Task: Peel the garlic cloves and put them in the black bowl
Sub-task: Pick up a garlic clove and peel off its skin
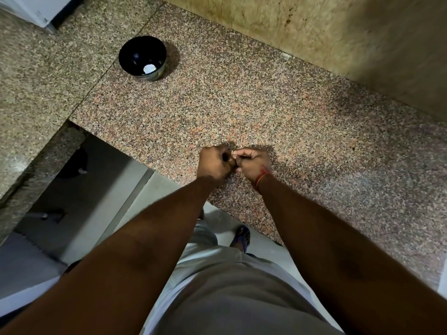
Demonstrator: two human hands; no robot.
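Both hands are bunched together low over the near part of the speckled pink-and-grey granite bench (pixel 266 112): the left hand (pixel 214 163) is curled into a loose fist, and the right hand (pixel 252 162), with a red thread at the wrist, has its fingers folded in against it, knuckle to knuckle. Between the two sets of fingertips a tiny pale sliver shows, which I take to be the garlic clove (pixel 232 154) being worked out of its skin; it is too small and too hidden to say how it lies or how much skin is left on it. Each hand seems to be pinching it from its own side. What matters for the next move is where the round glossy black bowl (pixel 142 58) sits: well apart from the hands, up the bench and off to the person's left, with one white peeled piece (pixel 149 68) already lying in its bottom. The left hand is the nearer of the two, so it looks the better placed to carry the clove over, on a long diagonal reach away from the body.
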